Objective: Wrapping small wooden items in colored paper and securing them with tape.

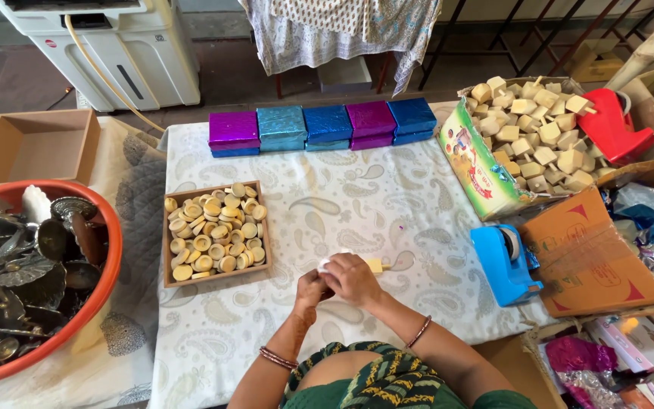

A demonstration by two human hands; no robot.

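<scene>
Both my hands meet at the table's near middle. My right hand (355,278) and my left hand (310,289) are closed together on a small white piece (325,263), part of it hidden by my fingers. A pale yellow block (375,265) lies on the cloth just right of my right hand. A shallow wooden tray (168,261) full of several round yellow pieces stands to the left of my hands.
Several shiny purple and blue boxes (327,124) line the far edge. A carton of yellow cubes (539,136) and a red dispenser (611,125) sit far right, a blue tape dispenser (502,263) near right, an orange basin (107,280) of metal items left.
</scene>
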